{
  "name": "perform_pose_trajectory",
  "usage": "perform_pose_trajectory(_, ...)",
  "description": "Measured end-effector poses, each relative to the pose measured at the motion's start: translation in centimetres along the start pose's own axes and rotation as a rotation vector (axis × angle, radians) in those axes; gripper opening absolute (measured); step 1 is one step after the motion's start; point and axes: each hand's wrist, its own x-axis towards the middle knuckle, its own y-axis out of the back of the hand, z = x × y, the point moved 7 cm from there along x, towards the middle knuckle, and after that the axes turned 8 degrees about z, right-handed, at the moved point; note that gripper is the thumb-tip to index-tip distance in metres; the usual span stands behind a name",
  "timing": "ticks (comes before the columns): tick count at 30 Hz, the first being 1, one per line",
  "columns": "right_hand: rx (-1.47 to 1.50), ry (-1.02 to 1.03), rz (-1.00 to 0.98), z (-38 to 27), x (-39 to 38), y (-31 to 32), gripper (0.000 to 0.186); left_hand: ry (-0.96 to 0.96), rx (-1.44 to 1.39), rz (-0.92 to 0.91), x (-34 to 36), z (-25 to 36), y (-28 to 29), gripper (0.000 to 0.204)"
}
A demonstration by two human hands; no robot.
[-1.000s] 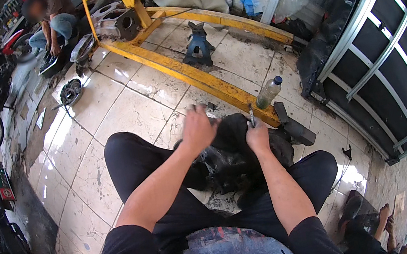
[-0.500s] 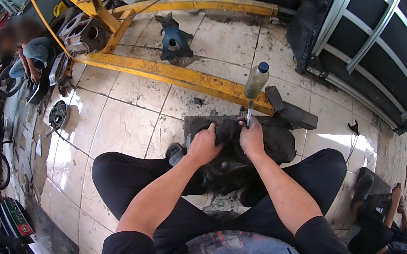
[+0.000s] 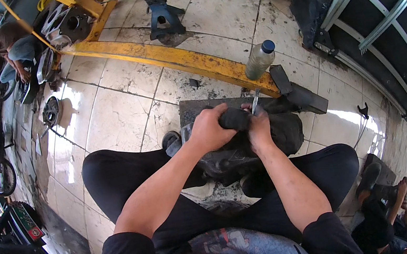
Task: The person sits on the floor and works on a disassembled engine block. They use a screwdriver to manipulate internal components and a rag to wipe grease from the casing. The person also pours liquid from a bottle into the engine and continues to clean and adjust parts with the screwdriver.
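Dark, thick, rounded piece (image 3: 235, 120) sits between the hands over the bulky black part (image 3: 285, 130); the left hand (image 3: 211, 130), raised clear a second ago, now grips it, close beside the right hand (image 3: 259, 127), whose grip holds a slim silver metal tool (image 3: 255, 100).

Plenty of room left, cramped on the right
We've got a wide run of bare tile floor (image 3: 121, 111) past our left hand (image 3: 210, 130), up to the yellow beam (image 3: 160, 58). Ahead of our right hand (image 3: 259, 130), a bottle (image 3: 258, 62) and dark blocks (image 3: 306, 98) crowd things, and our knees (image 3: 109, 171) block both sides.
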Motion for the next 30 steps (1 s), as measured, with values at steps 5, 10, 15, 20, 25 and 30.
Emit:
perform_pose_trajectory(5,0.245,-0.102,0.037,-7.6,-0.6,1.5,0.015,-0.165,-0.006,-0.038,2.4,5.4,3.5,0.031)
perform_pose_trajectory(10,0.12,-0.082,0.058,-2.6,0.5,1.7,0.015,0.198,-0.028,-0.202,1.5,0.3,2.3,0.072)
perform_pose_trajectory(15,0.024,-0.015,0.014,-4.2,-1.2,0.3,0.023,0.204,0.056,-0.033,-2.6,-3.3,0.6,0.084)
perform_pose_trajectory(20,-0.133,0.179,0.031,-3.7,-0.1,0.6,0.024,0.118,0.387,-0.199,-0.9,-0.5,2.3,0.077)
perform_pose_trajectory(25,-0.192,0.176,0.035,-6.1,-1.6,1.8,0.018,0.087,0.322,-0.071,-0.6,4.4,9.3,0.061)
perform_pose_trajectory(30,-0.166,0.213,0.041,-6.9,-2.0,2.8,0.016,0.248,0.239,-0.229,-2.4,1.6,9.2,0.046)
